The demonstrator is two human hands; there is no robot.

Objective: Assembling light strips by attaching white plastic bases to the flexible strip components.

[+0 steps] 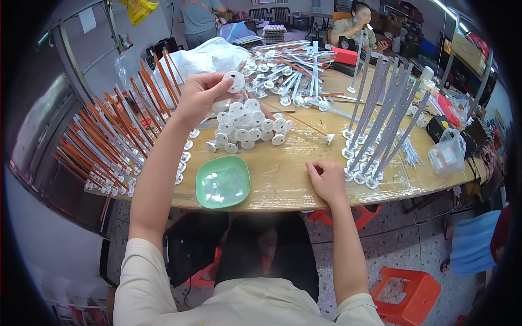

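Note:
Raised above the table, my left hand [204, 98] pinches a white round disc [235, 81] with a small dark mark near its centre. Below it lies a heap of similar white discs [247, 127]. My right hand [329, 182] rests near the front edge of the table, fingers curled, with nothing visible in them. Between my arms sits a shallow green bowl [223, 182] with clear, shiny contents too small to make out. One disc with a thin brown stem [329, 139] lies just beyond my right hand.
Brown and grey strips [117, 133] stand on round bases at the left; tall grey strips [375, 119] stand at the right. A pile of strips with bases [283, 70] lies at the back beside a white bag [204, 57]. A person [353, 32] sits beyond the table.

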